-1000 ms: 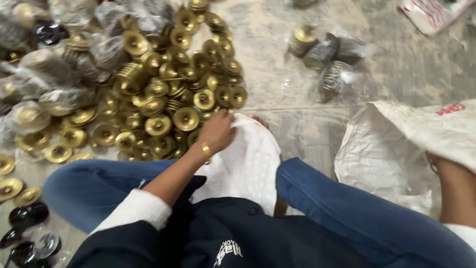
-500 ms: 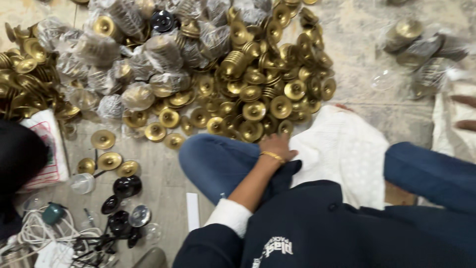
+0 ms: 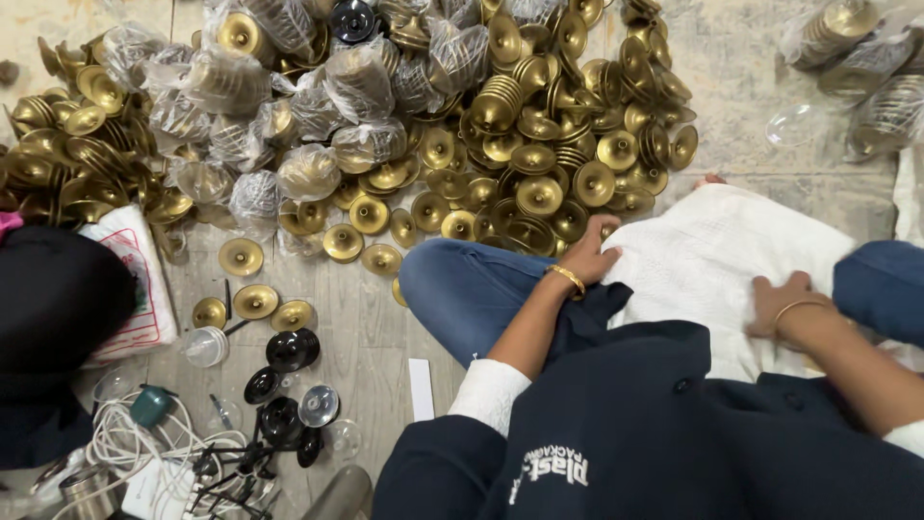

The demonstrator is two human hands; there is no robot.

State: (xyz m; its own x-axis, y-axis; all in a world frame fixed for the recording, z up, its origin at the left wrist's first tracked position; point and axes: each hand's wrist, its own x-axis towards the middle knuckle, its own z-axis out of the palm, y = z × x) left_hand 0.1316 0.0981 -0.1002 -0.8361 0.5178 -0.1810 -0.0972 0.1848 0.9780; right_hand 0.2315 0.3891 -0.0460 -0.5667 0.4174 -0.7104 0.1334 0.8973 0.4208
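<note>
- Your left hand (image 3: 589, 258) is resting on the near-left edge of the white sack (image 3: 717, 265), fingers curled and gripping the cloth at that edge; a gold bangle (image 3: 568, 278) is sitting on the wrist.
- Your right hand (image 3: 782, 300) is lying on the sack's right side, fingers pressing down and bunching the fabric; how firmly it is clutching cannot be told. A thin bangle is circling that wrist too.
- The white sack is lying across your lap, between your two blue-jeaned knees (image 3: 462, 289), its far edge reaching the floor just beside the heap.
- The heap of brass cups (image 3: 539, 144) is spreading over the floor in front of you, its nearest pieces just beside your left hand, some cups nesting in short stacks.
- Clear plastic bags of the same brass cups (image 3: 308, 116) are piling up on the heap's left side, and a few more bagged stacks (image 3: 857, 58) are lying at the floor's far-right corner, well apart from the heap.
- Loose brass cups (image 3: 255, 300) are sitting singly on the floor to the left of your knee.
- Black cups (image 3: 289, 349) and clear plastic ones are lying nearer to you on the left, beside a tangle of white cord (image 3: 125, 448).
- A white printed bag (image 3: 135, 279) is leaning at the left, against something black.
</note>
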